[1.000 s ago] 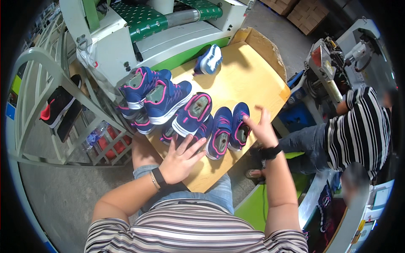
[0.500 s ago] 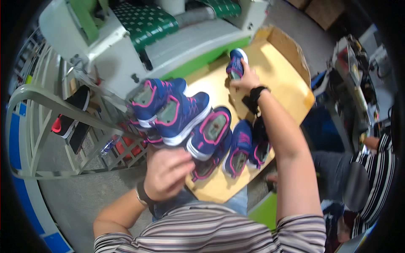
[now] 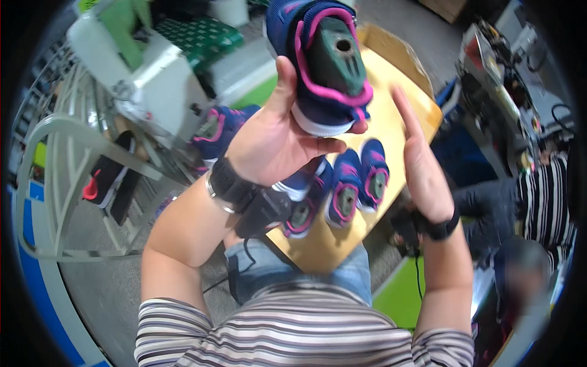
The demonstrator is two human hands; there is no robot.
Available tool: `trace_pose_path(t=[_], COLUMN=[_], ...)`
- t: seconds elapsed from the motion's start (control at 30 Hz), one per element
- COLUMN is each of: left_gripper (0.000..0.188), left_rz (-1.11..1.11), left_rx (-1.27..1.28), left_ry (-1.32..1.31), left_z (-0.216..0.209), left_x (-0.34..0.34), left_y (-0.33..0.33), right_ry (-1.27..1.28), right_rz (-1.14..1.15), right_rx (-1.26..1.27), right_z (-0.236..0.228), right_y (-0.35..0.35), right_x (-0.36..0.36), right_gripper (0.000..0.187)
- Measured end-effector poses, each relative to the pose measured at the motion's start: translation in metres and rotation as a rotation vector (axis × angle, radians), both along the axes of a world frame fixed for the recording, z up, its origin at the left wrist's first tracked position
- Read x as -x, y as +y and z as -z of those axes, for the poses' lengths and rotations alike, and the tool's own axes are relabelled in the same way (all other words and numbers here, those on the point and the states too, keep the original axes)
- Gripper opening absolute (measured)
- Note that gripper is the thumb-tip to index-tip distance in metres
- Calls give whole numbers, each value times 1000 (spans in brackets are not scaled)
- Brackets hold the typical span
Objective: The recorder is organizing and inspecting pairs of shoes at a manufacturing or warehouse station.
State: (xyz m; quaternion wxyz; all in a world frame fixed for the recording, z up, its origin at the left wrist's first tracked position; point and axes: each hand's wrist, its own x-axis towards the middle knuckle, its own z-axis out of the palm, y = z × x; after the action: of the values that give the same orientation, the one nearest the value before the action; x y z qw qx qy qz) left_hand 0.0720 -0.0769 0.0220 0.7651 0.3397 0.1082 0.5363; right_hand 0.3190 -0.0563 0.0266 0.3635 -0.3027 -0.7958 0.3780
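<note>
A navy sneaker (image 3: 319, 101) with pink trim and a white sole is raised high in front of me, heel toward me. Inside it sits a dark green shoe last (image 3: 336, 58) with a round hole in its top. My left hand (image 3: 269, 140) grips the shoe from below and the left, thumb up along its side. To the right, apart from the shoe, my right hand (image 3: 426, 171) is open, fingers stretched upward, holding nothing. Below them, several like sneakers (image 3: 346, 183) stand on a yellow board (image 3: 330, 248). Further sneakers (image 3: 223, 125) at its left are partly hidden by my left arm.
A grey metal rack (image 3: 79, 131) with dark shoes (image 3: 110, 186) stands at left. Behind it is a white machine (image 3: 147, 79) with a green patterned belt (image 3: 195, 40). A cardboard edge (image 3: 400, 52) borders the board's far side. Another person in stripes (image 3: 547, 202) is at right.
My left hand has risen from beside the shoes and now holds a sneaker up. My right hand has let go of the far sneaker and come back toward me, open.
</note>
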Motion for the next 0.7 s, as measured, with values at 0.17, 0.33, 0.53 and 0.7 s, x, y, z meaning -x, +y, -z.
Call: trace_pose_path(t=[0.17, 0.33, 0.53, 0.7], left_gripper=[89, 85, 71, 45], left_rz=[-310, -761, -495, -376], left_rx=[98, 327, 308, -1], left_ry=[-68, -191, -45, 691], left_z=[-9, 27, 19, 10], left_x=[76, 161, 133, 98], left_y=[104, 143, 74, -25], right_ry=[-297, 315, 406, 244], right_rz=[551, 637, 444, 150], right_rx=[111, 359, 121, -578], right_z=[156, 182, 66, -44], right_y=[-32, -26, 78, 239], right_x=[-43, -34, -5, 119], right_gripper=[78, 76, 51, 51])
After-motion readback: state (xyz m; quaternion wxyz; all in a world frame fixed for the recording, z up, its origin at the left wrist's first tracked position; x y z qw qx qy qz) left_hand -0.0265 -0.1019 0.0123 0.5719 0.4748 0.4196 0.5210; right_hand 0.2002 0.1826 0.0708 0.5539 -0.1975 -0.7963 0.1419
